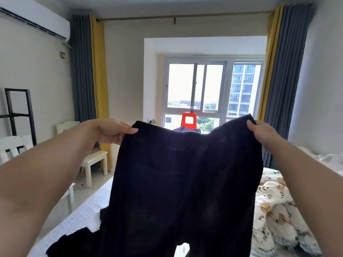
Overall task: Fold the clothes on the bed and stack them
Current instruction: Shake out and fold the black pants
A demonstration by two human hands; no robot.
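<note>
Two hands hold dark trousers up by the waistband over the bed.

The left hand (pixel 113 131) and right hand (pixel 263 133) each pinch a waistband corner of the dark trousers (pixel 185 182), whose legs trail onto the bed (pixel 89 206). To fold well, I would keep the waistband taut, bring both corners together so the legs align, then lay it flat.

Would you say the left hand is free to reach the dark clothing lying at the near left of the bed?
Probably not yet: the left hand pinches one waistband corner of the black trousers, and the right hand the other. The dark clothing lies unobstructed on the bed below.
</note>
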